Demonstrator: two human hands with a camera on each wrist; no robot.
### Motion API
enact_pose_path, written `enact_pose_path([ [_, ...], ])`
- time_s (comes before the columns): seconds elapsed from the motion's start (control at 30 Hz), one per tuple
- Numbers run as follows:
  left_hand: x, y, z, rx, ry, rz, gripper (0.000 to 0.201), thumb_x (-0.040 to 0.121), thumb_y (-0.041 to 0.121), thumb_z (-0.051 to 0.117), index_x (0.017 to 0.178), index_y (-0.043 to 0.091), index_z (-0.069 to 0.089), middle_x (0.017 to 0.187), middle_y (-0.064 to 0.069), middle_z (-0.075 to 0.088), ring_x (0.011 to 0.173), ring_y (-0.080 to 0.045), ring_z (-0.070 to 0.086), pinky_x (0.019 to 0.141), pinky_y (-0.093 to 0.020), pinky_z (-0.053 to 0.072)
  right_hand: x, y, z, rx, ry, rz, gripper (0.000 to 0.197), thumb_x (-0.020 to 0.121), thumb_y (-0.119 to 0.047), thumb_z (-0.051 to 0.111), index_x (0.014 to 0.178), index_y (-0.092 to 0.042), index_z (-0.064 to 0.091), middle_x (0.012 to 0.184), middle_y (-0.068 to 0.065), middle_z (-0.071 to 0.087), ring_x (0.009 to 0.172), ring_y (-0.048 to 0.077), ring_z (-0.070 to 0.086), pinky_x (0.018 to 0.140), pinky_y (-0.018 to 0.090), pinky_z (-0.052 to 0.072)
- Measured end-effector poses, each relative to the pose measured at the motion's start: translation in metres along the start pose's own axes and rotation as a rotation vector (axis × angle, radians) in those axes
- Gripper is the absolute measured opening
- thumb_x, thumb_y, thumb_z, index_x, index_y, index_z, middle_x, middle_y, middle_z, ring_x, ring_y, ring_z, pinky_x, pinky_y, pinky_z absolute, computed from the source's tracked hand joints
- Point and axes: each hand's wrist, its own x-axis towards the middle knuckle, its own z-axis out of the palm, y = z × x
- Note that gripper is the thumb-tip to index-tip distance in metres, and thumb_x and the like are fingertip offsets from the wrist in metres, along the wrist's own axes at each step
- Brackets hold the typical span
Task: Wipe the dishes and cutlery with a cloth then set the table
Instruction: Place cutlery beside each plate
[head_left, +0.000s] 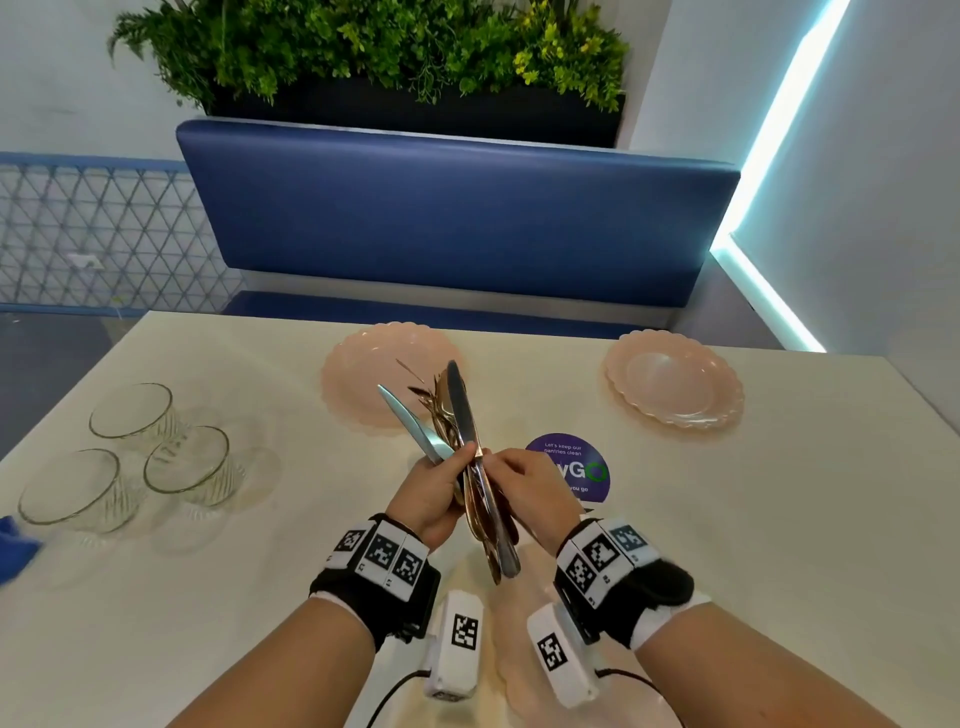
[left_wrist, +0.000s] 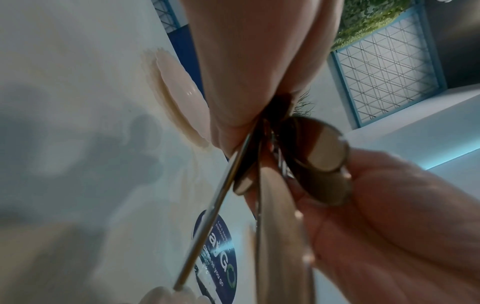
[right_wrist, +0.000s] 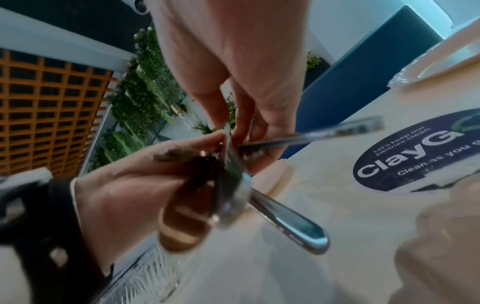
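My left hand (head_left: 434, 491) grips the fanned cutlery bundle (head_left: 470, 467), right hand (head_left: 524, 486) fingers pinching one knife (head_left: 462, 410); pulling it risks spilling the rest onto the worktop (head_left: 727, 519).

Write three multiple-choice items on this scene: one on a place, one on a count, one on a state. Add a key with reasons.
1. Where do the glasses stand on the table?
A. left side
B. right side
C. on a plate

2. How many glasses are there?
A. one
B. three
C. five

3. What is the left hand doing?
A. resting flat
B. wiping a plate
C. gripping the cutlery

Key: 1 A, they cluster at the left, apart from the plates; 2 B, three rims show; 3 C, its fingers curl round the bundle, which the right hand also pinches.
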Motion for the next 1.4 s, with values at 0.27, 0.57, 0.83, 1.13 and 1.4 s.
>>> enact_pose_path([
  [0.27,-0.001,-0.002,0.005,0.009,0.040,-0.030,0.009,0.096,0.014,0.048,0.091,0.007,0.053,0.085,-0.008,0.063,0.070,-0.017,0.051,0.067,-0.031,0.041,-0.003,-0.003,-0.022,0.080,0.128,0.077,0.019,0.094,-0.016,0.047,0.077,-0.018,0.056,0.080,0.007,0.060,0.078,0.025,0.060,0.081,0.048,0.055],
  [0.57,-0.004,-0.009,0.025,-0.047,-0.045,-0.093,0.005,0.095,0.011,0.048,0.095,0.006,0.050,0.070,-0.005,0.070,0.079,-0.016,0.059,0.081,-0.034,0.047,-0.067,0.063,-0.152,0.011,0.325,0.191,0.022,0.089,-0.003,0.056,0.069,-0.011,0.056,0.061,0.001,0.050,0.055,0.015,0.048,0.053,0.028,0.045],
  [0.83,-0.013,-0.032,0.049,0.027,-0.168,-0.144,0.011,0.093,0.009,0.050,0.096,0.003,0.058,0.075,-0.006,0.070,0.079,-0.016,0.062,0.076,-0.032,0.051,-0.121,0.175,-0.154,-0.288,0.299,0.548,0.030,0.086,-0.007,0.059,0.061,-0.022,0.054,0.062,0.000,0.053,0.072,0.023,0.054,0.072,0.036,0.052],
  [1.13,-0.018,-0.054,0.065,0.029,-0.293,-0.216,0.015,0.093,0.010,0.049,0.103,0.007,0.060,0.072,-0.002,0.072,0.079,-0.011,0.067,0.063,-0.024,0.058,-0.130,0.182,-0.144,-0.425,0.366,0.478,0.008,0.085,-0.011,0.062,0.092,-0.008,0.064,0.065,-0.010,0.046,0.076,0.017,0.051,0.055,0.016,0.033],
  [1.4,-0.024,-0.058,0.075,0.031,-0.336,-0.232,0.014,0.094,0.009,0.047,0.102,0.008,0.059,0.076,-0.003,0.073,0.077,-0.011,0.068,0.068,-0.028,0.054,-0.136,0.180,-0.140,-0.496,0.306,0.448,0.028,0.081,-0.007,0.064,0.108,-0.009,0.062,0.086,0.000,0.054,0.079,0.014,0.050,0.070,0.019,0.036],
])
